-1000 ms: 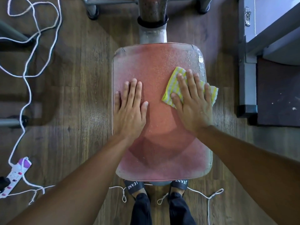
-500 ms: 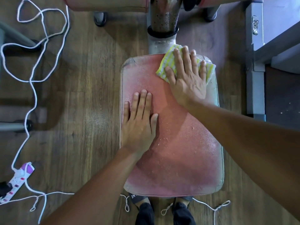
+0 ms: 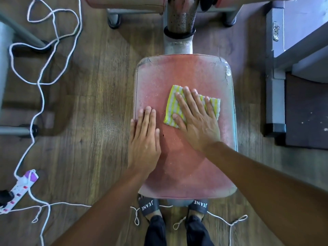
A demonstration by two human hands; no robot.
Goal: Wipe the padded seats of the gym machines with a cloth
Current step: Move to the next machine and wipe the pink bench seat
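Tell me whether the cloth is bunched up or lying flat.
Flat: the cloth lies spread on the seat under the right hand, fingers straight. Layers underneath: cannot tell.

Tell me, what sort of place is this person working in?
Probably a gym: a worn red padded seat with a thick metal post behind it, a second red pad at the top edge, and grey tubular frame legs on the wooden floor.
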